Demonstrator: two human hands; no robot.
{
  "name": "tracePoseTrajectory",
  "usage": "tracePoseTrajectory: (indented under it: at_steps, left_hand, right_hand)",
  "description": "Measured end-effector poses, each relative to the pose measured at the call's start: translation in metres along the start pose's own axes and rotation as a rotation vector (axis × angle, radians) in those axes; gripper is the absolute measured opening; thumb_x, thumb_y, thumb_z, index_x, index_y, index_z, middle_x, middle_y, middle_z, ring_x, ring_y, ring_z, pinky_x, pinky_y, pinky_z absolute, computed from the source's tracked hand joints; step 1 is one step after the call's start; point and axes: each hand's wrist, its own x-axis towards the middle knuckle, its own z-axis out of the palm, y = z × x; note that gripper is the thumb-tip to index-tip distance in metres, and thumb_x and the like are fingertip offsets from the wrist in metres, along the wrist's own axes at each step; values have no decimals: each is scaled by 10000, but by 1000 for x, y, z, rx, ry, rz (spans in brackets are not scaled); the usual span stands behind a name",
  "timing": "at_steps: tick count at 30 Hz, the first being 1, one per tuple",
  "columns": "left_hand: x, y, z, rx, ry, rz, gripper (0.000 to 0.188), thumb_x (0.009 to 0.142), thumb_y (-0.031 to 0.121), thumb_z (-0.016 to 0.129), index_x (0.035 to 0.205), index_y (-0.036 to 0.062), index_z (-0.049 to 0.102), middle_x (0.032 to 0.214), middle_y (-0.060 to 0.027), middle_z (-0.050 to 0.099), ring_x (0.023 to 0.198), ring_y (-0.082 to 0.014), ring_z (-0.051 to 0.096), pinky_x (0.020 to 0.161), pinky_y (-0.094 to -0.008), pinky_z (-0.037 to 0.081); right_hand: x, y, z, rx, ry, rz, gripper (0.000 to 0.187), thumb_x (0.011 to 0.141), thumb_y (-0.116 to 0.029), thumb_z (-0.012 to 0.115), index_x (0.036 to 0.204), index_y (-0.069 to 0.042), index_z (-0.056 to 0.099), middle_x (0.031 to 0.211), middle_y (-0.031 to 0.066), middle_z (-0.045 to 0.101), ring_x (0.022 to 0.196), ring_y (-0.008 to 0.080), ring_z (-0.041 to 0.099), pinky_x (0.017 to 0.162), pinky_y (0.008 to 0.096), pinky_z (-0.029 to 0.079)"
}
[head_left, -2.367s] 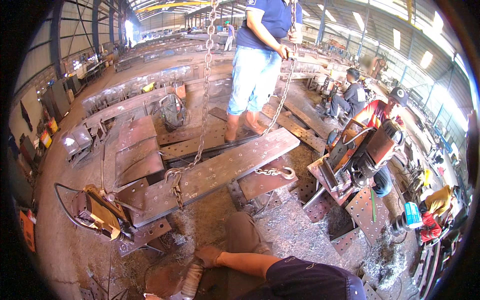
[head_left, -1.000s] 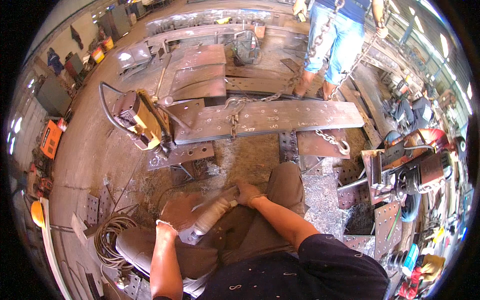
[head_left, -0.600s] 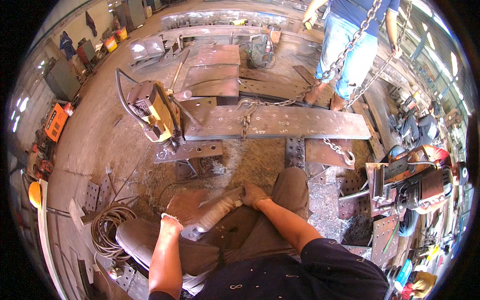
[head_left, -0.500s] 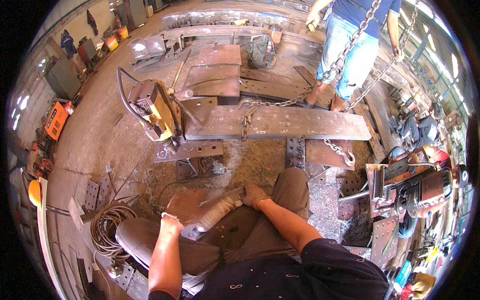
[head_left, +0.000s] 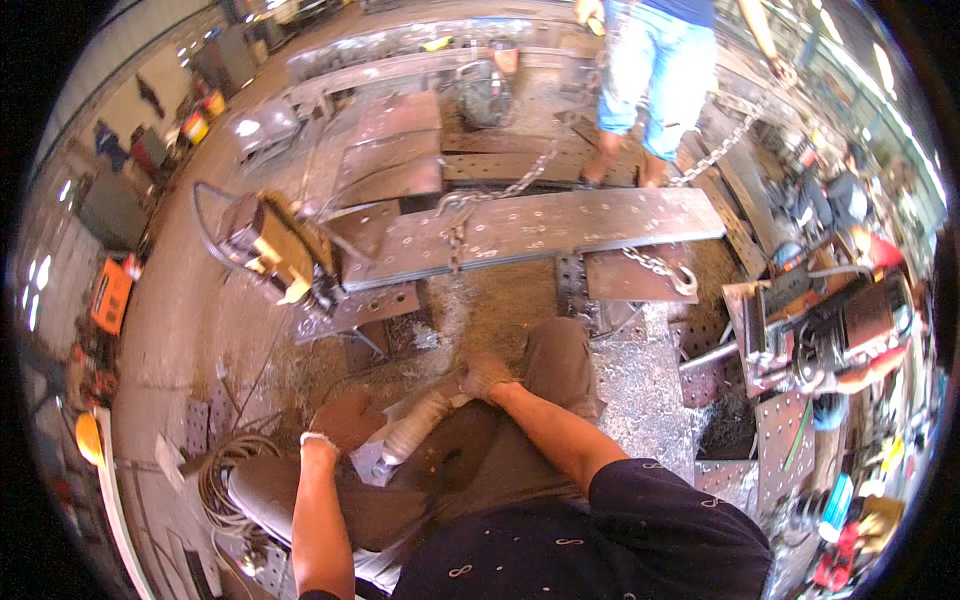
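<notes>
A pale, wrapped-looking cylinder [head_left: 415, 427] lies slanted over my lap, its lower end narrower and shinier; its exact kind is unclear. My right hand [head_left: 487, 378], in a dirty brown glove, closes on its upper end. Beside the cylinder's left side is my gloved left hand [head_left: 345, 420], its fingers smeared by motion. Beyond my knees, a long steel plate [head_left: 540, 235] with chalk marks and holes rests across supports. A yellow and dark drilling machine [head_left: 272, 245] stands at its left end. Around the plate's middle passes a chain [head_left: 455, 240].
Opposite me a person in jeans [head_left: 655, 85] stands behind the plate, a hand on a chain [head_left: 725, 148]. A chain hook [head_left: 683, 279] lies at the plate's right front. Coiled cable [head_left: 225, 480] sits by my left knee. Another machine [head_left: 845, 320] stands at the right.
The view has turned, shifting most of the scene leftward. My right hand stays at the cylinder's upper end, and the left stays beside it. Motion blur has increased.
</notes>
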Motion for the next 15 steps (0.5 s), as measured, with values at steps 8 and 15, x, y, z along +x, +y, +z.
tracePoseTrajectory:
  at_steps: [8, 15]
  left_hand:
    - [-5, -19, 39, -106, 138, -82, 618, 986, 521, 706, 1297, -11, 749, 1164, -246, 796, 1096, -458, 754, 940, -525, 578]
    - [4, -11, 44, -435, 387, -179, 508, 1017, 380, 706, 1279, -53, 754, 941, -114, 753, 829, -202, 679, 758, -385, 545]
  right_hand:
    - [4, 118, -183, 503, 634, 190, 628, 1041, -492, 697, 1483, -47, 667, 1459, 253, 706, 1336, 435, 689, 1143, 495, 536]
    - [-20, 417, -295, -338, 436, 819, 816, 971, -295, 674, 1712, -254, 334, 1733, 69, 461, 1575, 353, 468, 1235, 651, 429]
